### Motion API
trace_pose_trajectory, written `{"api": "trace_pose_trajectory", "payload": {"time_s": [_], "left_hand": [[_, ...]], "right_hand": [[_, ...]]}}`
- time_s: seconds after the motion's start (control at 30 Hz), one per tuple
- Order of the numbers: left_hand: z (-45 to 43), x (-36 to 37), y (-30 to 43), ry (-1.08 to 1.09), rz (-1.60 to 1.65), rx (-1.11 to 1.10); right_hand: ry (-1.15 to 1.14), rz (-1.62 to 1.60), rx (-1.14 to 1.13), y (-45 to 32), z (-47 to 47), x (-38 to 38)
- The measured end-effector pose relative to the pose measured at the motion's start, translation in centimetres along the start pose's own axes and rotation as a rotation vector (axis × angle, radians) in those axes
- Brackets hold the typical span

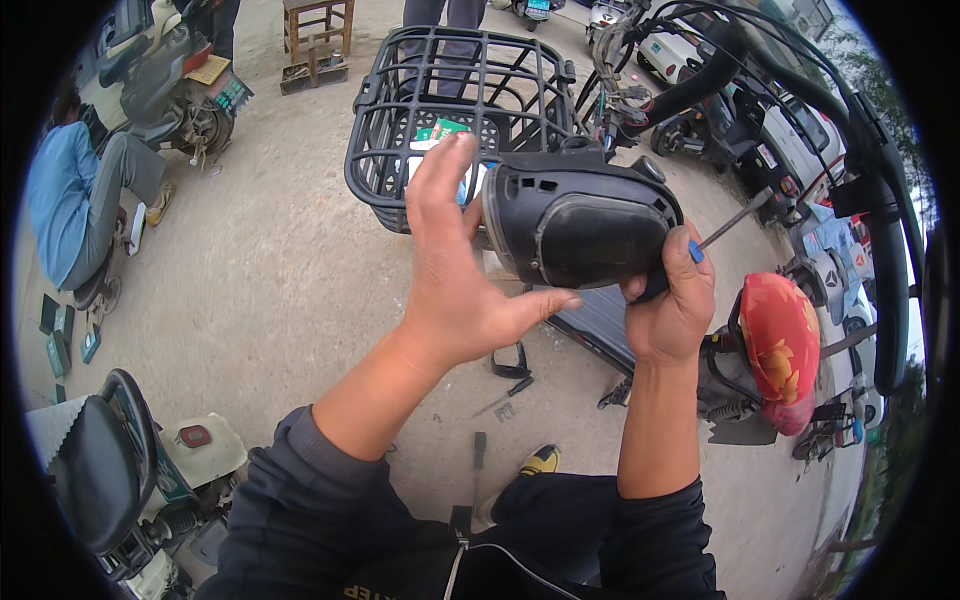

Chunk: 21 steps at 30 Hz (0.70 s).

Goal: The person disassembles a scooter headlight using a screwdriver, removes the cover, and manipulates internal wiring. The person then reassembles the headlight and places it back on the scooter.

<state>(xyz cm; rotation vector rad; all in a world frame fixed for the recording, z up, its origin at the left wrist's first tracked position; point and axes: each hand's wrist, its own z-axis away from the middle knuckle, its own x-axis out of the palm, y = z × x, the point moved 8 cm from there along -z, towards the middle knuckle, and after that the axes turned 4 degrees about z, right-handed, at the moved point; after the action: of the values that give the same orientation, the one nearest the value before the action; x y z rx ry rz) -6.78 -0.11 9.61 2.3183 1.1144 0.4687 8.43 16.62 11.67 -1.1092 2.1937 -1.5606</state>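
Note:
A black headlight housing (607, 236) of an electric scooter is held up in front of me, its clear lens rim (493, 217) turned to the left. My right hand (671, 315) grips its right end and also keeps a screwdriver (731, 221) with a blue-ended handle, its shaft pointing up and right. At the lens side, my left hand (450, 277) has its fingers spread and thumb apart. The thumb overlaps the housing's lower edge; whether it touches cannot be told. Behind the housing, loose wiring (619, 97) hangs by the handlebar (810, 82).
A black basket (480, 32) holding small packages stands beyond my hands. Screwdrivers (514, 390) (479, 450) and a black bracket (511, 370) lie on the ground. A red-covered seat (780, 337) is at right, a parked scooter (112, 465) at lower left. A seated person (64, 195) is at left.

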Motion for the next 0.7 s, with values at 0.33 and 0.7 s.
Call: {"api": "trace_pose_trajectory", "payload": {"time_s": [0.33,0.7], "left_hand": [[1.0,3.0,-3.4,0.043,1.154,-0.875],[0.0,2.2,-3.3,0.126,1.023,-0.832]], "right_hand": [[-0.059,-0.182,0.05,2.3,0.9,0.5],[-0.11,1.338,-0.495,-7.5,4.5,2.8]]}}
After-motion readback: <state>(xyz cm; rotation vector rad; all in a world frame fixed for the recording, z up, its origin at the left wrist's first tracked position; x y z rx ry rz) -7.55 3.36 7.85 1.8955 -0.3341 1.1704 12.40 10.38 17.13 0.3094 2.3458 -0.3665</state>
